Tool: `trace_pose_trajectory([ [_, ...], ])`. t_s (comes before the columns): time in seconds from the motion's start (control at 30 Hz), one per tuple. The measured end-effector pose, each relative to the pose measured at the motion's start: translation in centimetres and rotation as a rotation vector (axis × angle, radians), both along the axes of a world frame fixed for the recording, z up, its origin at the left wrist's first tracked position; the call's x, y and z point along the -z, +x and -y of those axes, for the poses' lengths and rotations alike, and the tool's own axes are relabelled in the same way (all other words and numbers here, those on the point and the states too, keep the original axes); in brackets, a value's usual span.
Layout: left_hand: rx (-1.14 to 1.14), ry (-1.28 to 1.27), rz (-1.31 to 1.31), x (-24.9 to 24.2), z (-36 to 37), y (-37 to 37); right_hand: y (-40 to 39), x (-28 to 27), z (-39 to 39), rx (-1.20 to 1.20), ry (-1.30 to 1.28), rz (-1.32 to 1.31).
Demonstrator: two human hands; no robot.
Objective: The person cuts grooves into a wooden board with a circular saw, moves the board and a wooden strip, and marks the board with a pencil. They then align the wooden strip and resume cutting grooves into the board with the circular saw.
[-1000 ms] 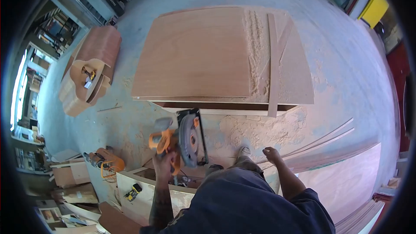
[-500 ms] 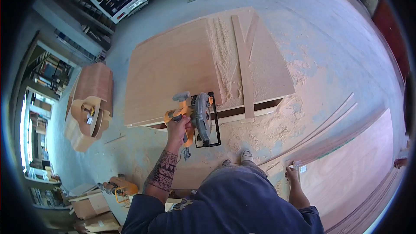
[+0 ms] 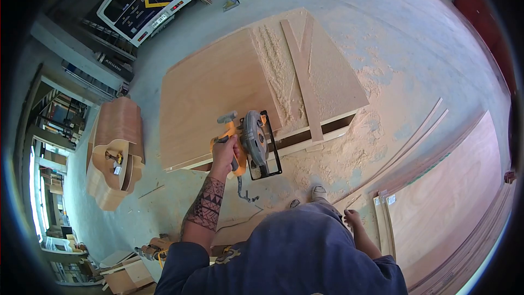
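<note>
My left hand (image 3: 224, 155) is wrapped round the rear handle of an orange and grey circular saw (image 3: 254, 139), held in front of the near edge of a plywood-topped work surface (image 3: 213, 93). The saw's black base plate faces right and its cord (image 3: 243, 191) dangles below. On my right side, my right hand (image 3: 352, 218) hangs with loosely bent fingers, apart from the stacked plywood sheets (image 3: 436, 202) beside it. Nothing shows in that hand. A long wooden strip (image 3: 304, 82) lies across the sawdust-covered part of the work surface.
Sawdust (image 3: 349, 158) covers the floor around my shoes. Thin wood strips (image 3: 406, 155) lie to the right. A curved wooden piece (image 3: 114, 153) stands at the left, with an orange tool (image 3: 158, 246) low down near my left elbow. A van (image 3: 144, 3) is parked behind.
My right hand has come away from the plywood sheets and moved left. The saw stays in my left hand, tilted slightly differently. The whole view has turned a little.
</note>
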State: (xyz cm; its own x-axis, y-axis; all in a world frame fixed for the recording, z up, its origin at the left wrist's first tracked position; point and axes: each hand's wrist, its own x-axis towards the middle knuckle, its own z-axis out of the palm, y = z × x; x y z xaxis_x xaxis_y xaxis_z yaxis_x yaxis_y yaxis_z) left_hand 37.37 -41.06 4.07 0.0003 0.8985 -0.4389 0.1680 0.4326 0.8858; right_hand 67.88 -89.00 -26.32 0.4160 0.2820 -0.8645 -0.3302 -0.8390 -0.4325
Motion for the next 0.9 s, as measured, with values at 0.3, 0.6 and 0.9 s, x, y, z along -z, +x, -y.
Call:
trace_pose_trajectory([
  [0.3,0.018,-0.041,0.082,-0.3,-0.3,0.6,1.7,1.1,-2.5,0.08,0.121,0.068],
  [0.6,-0.015,0.011,0.008,1.2,-1.6,0.3,1.4,4.0,0.6,0.004,-0.002,0.007],
  [0.9,-0.033,0.068,-0.041,0.5,-2.8,1.3,1.2,0.0,-1.6,0.045,-0.009,-0.01],
])
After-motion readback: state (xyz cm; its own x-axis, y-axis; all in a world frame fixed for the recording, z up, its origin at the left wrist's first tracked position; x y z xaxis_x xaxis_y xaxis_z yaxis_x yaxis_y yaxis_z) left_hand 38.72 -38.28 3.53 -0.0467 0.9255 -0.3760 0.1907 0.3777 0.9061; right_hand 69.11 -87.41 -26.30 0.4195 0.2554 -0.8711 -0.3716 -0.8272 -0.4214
